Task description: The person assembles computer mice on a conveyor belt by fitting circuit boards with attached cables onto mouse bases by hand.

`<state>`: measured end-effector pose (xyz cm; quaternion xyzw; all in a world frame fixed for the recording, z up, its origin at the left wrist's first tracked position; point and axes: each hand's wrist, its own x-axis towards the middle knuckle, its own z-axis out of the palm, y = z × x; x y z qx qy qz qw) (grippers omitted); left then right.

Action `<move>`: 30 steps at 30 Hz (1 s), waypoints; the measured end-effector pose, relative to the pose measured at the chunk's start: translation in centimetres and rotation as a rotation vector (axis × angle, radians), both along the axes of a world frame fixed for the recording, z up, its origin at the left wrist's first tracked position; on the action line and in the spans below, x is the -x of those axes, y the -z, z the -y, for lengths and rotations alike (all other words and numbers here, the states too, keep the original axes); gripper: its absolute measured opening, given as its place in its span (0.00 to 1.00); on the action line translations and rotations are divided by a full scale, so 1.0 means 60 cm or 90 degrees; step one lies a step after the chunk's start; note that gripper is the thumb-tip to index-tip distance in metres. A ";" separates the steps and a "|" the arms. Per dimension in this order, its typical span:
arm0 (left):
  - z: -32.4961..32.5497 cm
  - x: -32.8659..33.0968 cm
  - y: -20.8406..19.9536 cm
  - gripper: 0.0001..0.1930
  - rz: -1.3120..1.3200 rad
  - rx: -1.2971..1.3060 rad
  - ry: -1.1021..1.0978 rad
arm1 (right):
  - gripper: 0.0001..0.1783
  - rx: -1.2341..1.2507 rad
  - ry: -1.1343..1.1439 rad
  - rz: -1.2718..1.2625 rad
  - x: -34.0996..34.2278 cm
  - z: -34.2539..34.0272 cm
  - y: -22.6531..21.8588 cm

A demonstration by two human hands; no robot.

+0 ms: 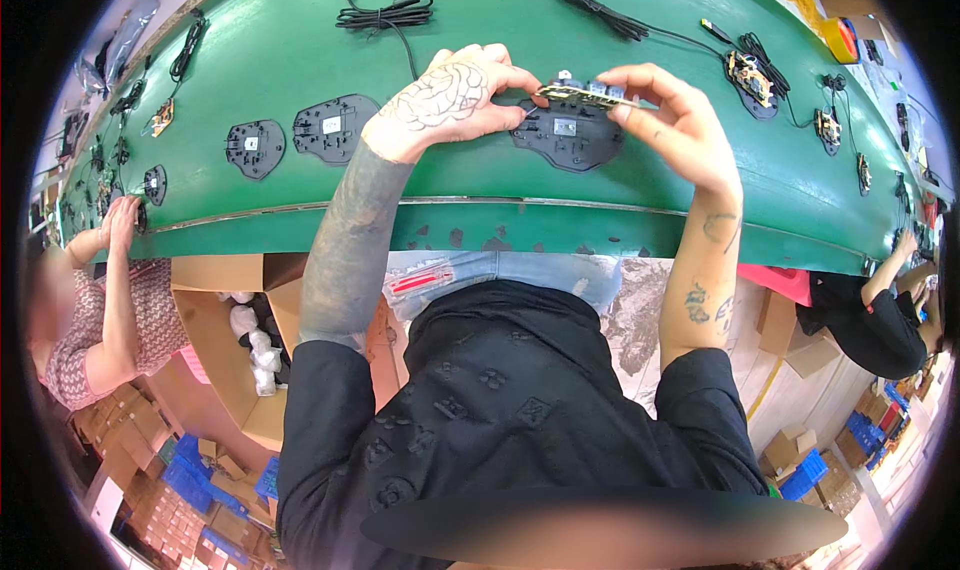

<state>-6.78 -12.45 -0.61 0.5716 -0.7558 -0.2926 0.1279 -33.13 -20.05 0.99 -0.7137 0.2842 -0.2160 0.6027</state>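
Above a black plastic mouse base (567,148) on the green table, a small circuit board (590,93) is held up, tilted, with parts standing on its upper edge. My left hand (450,100) pinches the board's left end between thumb and forefinger. My right hand (675,120) grips its right end the same way. A coiled black cable (385,14) lies beyond my left hand, its lead running down behind that hand; where it ends is hidden. Two more black bases (255,149) (335,128) lie to the left of my hands, each with a pale label.
A mouse base with a board (750,78) and another coiled cable (598,10) lie to the right. The table's front edge (520,205) runs below my forearms. Co-workers sit at both sides, one person's hands (118,225) at far left. An open carton (240,370) stands below.
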 end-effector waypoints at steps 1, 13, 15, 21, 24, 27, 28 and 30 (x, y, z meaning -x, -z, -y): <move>0.001 0.000 0.003 0.15 0.004 0.006 0.000 | 0.16 0.009 0.037 0.007 -0.006 -0.022 -0.001; -0.008 0.005 0.023 0.16 0.004 0.129 0.024 | 0.19 0.582 0.027 -0.130 -0.015 -0.085 0.007; -0.011 0.005 0.026 0.16 -0.004 0.133 0.015 | 0.19 0.601 -0.006 -0.157 -0.014 -0.083 0.003; -0.022 0.018 0.022 0.16 -0.025 0.152 -0.019 | 0.21 0.561 0.000 -0.165 -0.004 -0.083 0.022; -0.039 0.022 0.022 0.16 -0.012 0.237 0.003 | 0.21 0.548 0.004 -0.175 0.001 -0.086 0.022; -0.068 0.032 0.010 0.18 -0.009 0.260 -0.025 | 0.22 0.542 0.007 -0.162 0.005 -0.082 0.032; -0.075 0.039 0.009 0.18 -0.010 0.257 -0.022 | 0.22 0.539 0.010 -0.163 0.007 -0.083 0.035; -0.084 0.054 0.012 0.21 0.013 0.287 -0.083 | 0.23 0.543 0.001 -0.166 0.010 -0.084 0.038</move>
